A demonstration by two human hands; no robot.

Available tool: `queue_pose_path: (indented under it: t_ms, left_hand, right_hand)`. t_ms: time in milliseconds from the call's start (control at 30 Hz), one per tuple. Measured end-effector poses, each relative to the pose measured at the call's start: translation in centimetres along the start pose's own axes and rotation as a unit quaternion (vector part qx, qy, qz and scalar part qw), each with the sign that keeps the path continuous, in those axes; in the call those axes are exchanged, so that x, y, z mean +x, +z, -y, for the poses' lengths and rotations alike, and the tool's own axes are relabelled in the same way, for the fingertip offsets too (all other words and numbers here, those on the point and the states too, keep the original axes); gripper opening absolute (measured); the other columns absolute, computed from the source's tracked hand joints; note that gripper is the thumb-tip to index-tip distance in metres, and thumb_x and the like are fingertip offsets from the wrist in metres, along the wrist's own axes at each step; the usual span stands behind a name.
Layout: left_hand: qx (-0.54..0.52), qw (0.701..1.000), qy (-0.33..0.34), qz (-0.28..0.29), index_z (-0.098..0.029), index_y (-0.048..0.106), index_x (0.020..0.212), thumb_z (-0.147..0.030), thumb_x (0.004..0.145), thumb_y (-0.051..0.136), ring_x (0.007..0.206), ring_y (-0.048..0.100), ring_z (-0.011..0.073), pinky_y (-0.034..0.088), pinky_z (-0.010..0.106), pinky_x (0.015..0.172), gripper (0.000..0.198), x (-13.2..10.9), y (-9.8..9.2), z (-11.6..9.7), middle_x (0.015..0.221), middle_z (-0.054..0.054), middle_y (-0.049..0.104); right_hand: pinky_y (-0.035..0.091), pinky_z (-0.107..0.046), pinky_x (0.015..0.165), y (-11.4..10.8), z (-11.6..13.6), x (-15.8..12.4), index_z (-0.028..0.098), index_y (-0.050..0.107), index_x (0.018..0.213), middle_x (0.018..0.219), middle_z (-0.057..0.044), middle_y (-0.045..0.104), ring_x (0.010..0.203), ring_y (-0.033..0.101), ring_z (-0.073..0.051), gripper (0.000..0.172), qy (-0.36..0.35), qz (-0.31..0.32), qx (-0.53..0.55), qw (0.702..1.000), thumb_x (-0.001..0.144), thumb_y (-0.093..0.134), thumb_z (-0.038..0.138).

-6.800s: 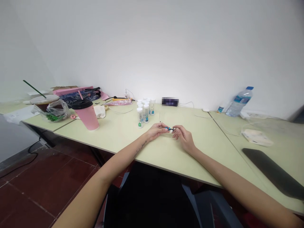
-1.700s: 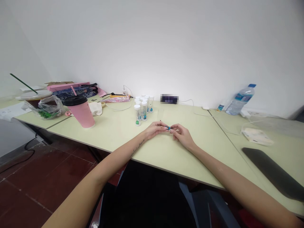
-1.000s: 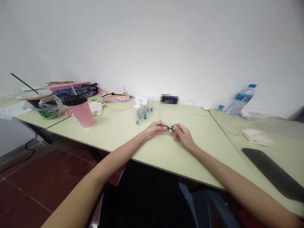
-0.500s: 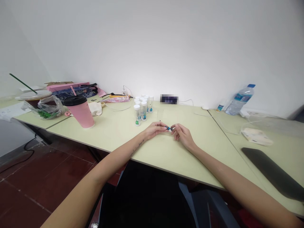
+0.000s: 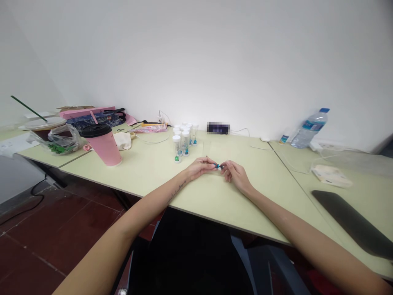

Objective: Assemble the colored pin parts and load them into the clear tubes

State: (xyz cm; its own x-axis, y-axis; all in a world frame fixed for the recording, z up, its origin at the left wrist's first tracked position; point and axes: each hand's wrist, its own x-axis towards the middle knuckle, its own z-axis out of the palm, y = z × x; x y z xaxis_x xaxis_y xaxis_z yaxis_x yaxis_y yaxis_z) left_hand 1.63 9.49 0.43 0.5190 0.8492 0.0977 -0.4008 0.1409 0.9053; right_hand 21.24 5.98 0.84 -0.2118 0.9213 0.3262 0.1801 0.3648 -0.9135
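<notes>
Between my two hands, just above the table, is a small blue-and-black piece (image 5: 218, 166), too small to make out its kind. My left hand (image 5: 201, 167) pinches its left end with thumb and fingers. At the right end, the thumb and forefinger of my right hand (image 5: 236, 173) close on its dark tip, while the other fingers curl underneath. Beyond my left hand stands a group of clear tubes (image 5: 186, 143) with white caps and white bases; small blue or green parts show low inside them. A tiny dark speck (image 5: 206, 156) lies on the tabletop close to my left fingers.
Left on the pale green table (image 5: 147, 172) stand a pink cup (image 5: 106, 147) with a black lid and a bagged drink (image 5: 55, 133). To the right are a water bottle (image 5: 310, 129), a white item (image 5: 331, 175) and a long dark pad (image 5: 350, 221). A pixelated device (image 5: 218, 128) sits by the wall.
Both hands keep the same hold on the small piece. Only a very slight shift of the whole view shows.
</notes>
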Motion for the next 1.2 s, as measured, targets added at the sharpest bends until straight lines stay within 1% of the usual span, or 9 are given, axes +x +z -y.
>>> queue_pose_path:
  t_ms: [100, 267, 433, 567, 733, 900, 1067, 1200]
  left_hand:
    - [-0.001, 1.0, 0.0, -0.001, -0.006, 0.067, 0.084, -0.01, 0.064, 0.079, 0.083, 0.069, 0.0149, 0.044, 0.036, 0.099, 0.024, -0.05, 0.06, -0.06, 0.083, 0.007, 0.07]
    - [0.001, 1.0, 0.0, -0.001, -0.006, 0.067, 0.084, -0.009, 0.064, 0.078, 0.084, 0.068, 0.0145, 0.044, 0.035, 0.099, 0.022, -0.11, 0.1, -0.1, 0.084, 0.007, 0.07]
    - [0.002, 1.0, 0.002, -0.003, -0.007, 0.067, 0.083, -0.009, 0.064, 0.078, 0.083, 0.068, 0.014, 0.044, 0.036, 0.099, 0.022, -0.1, 0.09, -0.09, 0.084, 0.007, 0.07]
    - [0.002, 1.0, 0.001, -0.001, -0.006, 0.067, 0.084, -0.009, 0.064, 0.079, 0.084, 0.068, 0.0143, 0.044, 0.036, 0.099, 0.023, -0.02, 0.01, -0.02, 0.084, 0.007, 0.07]
    - [-0.001, 1.0, 0.0, -0.001, -0.006, 0.067, 0.083, -0.01, 0.064, 0.079, 0.083, 0.068, 0.0144, 0.043, 0.036, 0.1, 0.023, 0.01, 0.01, -0.01, 0.084, 0.007, 0.07]
    - [-0.003, 1.0, -0.001, 0.0, -0.007, 0.067, 0.083, -0.01, 0.064, 0.079, 0.083, 0.068, 0.0144, 0.044, 0.035, 0.1, 0.022, -0.08, 0.08, -0.08, 0.083, 0.006, 0.07]
    - [-0.004, 1.0, -0.003, 0.002, -0.007, 0.067, 0.084, -0.01, 0.064, 0.079, 0.083, 0.068, 0.0141, 0.044, 0.035, 0.099, 0.023, -0.09, 0.0, -0.06, 0.084, 0.007, 0.071]
    - [-0.005, 1.0, -0.003, 0.005, -0.007, 0.067, 0.084, -0.01, 0.064, 0.08, 0.082, 0.069, 0.0142, 0.045, 0.035, 0.099, 0.024, -0.02, -0.06, 0.02, 0.083, 0.006, 0.071]
  right_hand:
    - [0.041, -0.021, 0.039, 0.02, 0.03, -0.02, 0.018, 0.059, 0.097, 0.072, -0.002, 0.062, 0.044, 0.053, -0.009, 0.044, -0.002, -0.002, 0.003, 1.0, 0.091, 0.042, 0.058]
    - [0.04, -0.021, 0.039, 0.03, -0.02, 0.0, 0.016, 0.06, 0.089, 0.07, -0.003, 0.062, 0.044, 0.053, -0.01, 0.046, 0.004, 0.0, 0.003, 1.0, 0.09, 0.041, 0.058]
    - [0.04, -0.021, 0.039, 0.02, -0.01, 0.01, 0.017, 0.059, 0.095, 0.072, -0.003, 0.062, 0.044, 0.054, -0.01, 0.045, 0.004, -0.003, 0.006, 1.0, 0.091, 0.041, 0.058]
    - [0.04, -0.021, 0.039, 0.05, -0.01, 0.02, 0.016, 0.06, 0.089, 0.071, -0.004, 0.062, 0.044, 0.054, -0.009, 0.048, 0.009, -0.002, 0.007, 1.0, 0.09, 0.041, 0.06]
    - [0.04, -0.021, 0.039, 0.02, 0.0, 0.02, 0.017, 0.06, 0.094, 0.073, -0.003, 0.063, 0.044, 0.054, -0.009, 0.048, 0.007, -0.006, 0.009, 1.0, 0.089, 0.041, 0.061]
    - [0.041, -0.022, 0.038, 0.06, -0.02, 0.06, 0.015, 0.06, 0.086, 0.07, -0.004, 0.062, 0.043, 0.052, -0.01, 0.053, 0.013, -0.011, 0.006, 1.0, 0.087, 0.04, 0.064]
    - [0.041, -0.021, 0.039, 0.03, 0.01, 0.07, 0.017, 0.06, 0.09, 0.072, -0.004, 0.063, 0.044, 0.053, -0.009, 0.051, 0.012, -0.014, 0.008, 1.0, 0.088, 0.04, 0.064]
    - [0.041, -0.022, 0.039, -0.01, -0.06, 0.09, 0.015, 0.06, 0.083, 0.07, -0.004, 0.062, 0.043, 0.053, -0.01, 0.052, 0.018, -0.009, 0.007, 1.0, 0.088, 0.04, 0.063]
